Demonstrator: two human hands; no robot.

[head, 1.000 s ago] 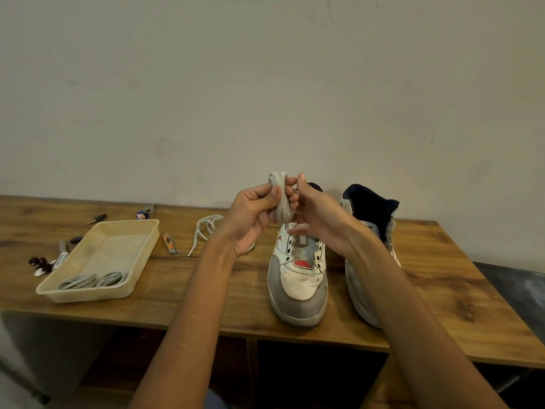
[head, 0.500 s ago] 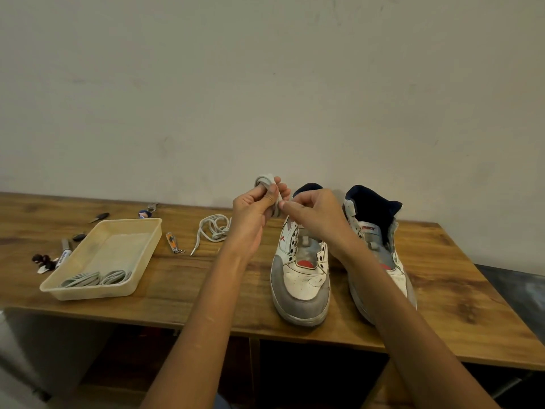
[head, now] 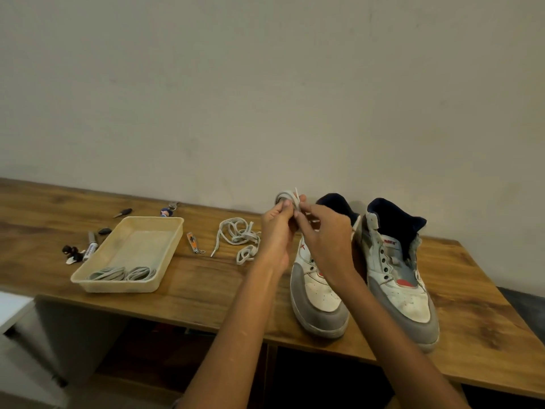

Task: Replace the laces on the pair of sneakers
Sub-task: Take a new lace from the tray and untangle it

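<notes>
Two white and grey high-top sneakers stand on the wooden table [head: 206,287], toes toward me: the left sneaker [head: 317,293] and the right sneaker [head: 398,276], both without laces. My left hand [head: 275,231] grips a coiled grey lace bundle [head: 286,199] above the left sneaker's collar. My right hand [head: 327,231] pinches a loose end of that bundle with thumb and forefinger. A loose whitish lace [head: 239,236] lies in a tangle on the table just left of my hands.
A cream plastic tray [head: 165,240] at the left holds two coiled grey laces [head: 122,273]. A nail clipper [head: 193,242], a marker [head: 91,247], keys [head: 169,208] and small dark items lie around the tray. The wall runs close behind the table.
My view has shifted left, so the sneakers and hands sit further right in frame. Both hands have sunk a little with the bundle, and a lace tip now sticks up from it.
</notes>
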